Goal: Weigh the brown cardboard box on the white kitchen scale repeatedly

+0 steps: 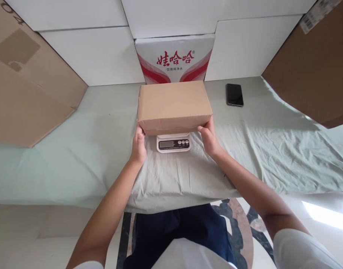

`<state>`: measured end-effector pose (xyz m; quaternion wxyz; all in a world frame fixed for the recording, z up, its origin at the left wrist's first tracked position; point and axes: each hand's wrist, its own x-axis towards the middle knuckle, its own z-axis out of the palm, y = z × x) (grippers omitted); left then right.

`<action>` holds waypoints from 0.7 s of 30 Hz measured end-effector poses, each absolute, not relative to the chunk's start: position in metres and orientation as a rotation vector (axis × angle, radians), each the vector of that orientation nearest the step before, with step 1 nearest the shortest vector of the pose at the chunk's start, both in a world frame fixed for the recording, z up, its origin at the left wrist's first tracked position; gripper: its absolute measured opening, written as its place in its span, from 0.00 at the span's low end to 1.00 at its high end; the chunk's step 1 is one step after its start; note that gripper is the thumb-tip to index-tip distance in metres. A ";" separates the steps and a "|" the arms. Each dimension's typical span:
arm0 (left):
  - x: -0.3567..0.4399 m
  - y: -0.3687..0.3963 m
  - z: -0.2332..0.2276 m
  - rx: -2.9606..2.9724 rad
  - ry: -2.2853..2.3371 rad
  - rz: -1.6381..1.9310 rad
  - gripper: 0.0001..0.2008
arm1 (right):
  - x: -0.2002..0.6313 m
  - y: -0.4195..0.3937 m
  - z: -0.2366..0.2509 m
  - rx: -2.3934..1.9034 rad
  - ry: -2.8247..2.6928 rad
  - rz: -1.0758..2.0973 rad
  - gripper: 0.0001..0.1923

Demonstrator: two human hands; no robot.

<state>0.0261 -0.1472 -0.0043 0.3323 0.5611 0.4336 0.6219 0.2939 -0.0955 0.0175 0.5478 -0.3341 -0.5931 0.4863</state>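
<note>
Brown cardboard makes the box (174,102) that my left hand (139,145) and right hand (210,140) grip at its near corners, over the white scale (173,150), so I should hold both sides level.

A black phone (235,94) lies on the cloth-covered worktop (61,157) I watch from afar, to the right of a white carton (175,59) lettered in red. White panels (89,56) line the back; I see large brown boxes (48,93) at both sides and patterned floor (241,224) below.
</note>
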 end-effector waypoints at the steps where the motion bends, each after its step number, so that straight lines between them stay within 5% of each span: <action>1: 0.026 -0.147 -0.004 1.462 1.126 1.627 0.41 | 0.294 -0.096 0.018 -0.797 -1.406 1.153 0.40; 21: 0.024 -0.146 -0.002 1.452 1.135 1.651 0.41 | 0.301 -0.090 0.014 -0.781 -1.388 1.172 0.44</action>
